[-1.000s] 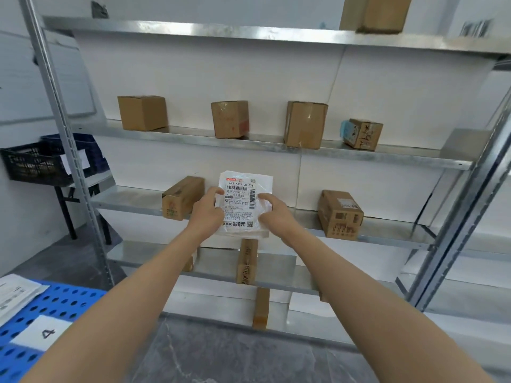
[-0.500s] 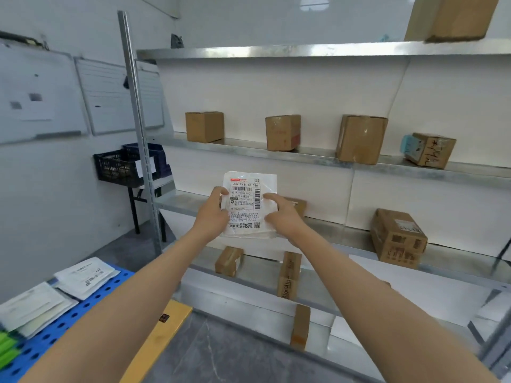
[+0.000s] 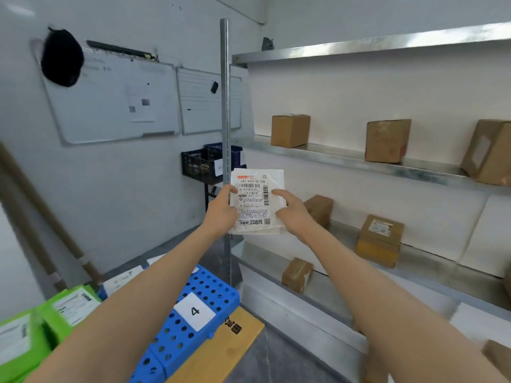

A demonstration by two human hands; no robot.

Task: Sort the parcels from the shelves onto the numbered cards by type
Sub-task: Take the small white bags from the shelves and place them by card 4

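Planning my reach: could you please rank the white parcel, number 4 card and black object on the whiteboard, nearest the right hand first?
1. white parcel, in the right hand
2. number 4 card, lower left
3. black object, upper left

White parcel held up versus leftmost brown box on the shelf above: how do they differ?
White parcel is flat; brown box is blocky. White parcel shows a printed label; brown box shows plain cardboard. White parcel is held aloft; brown box rests on the shelf. Both are closed.
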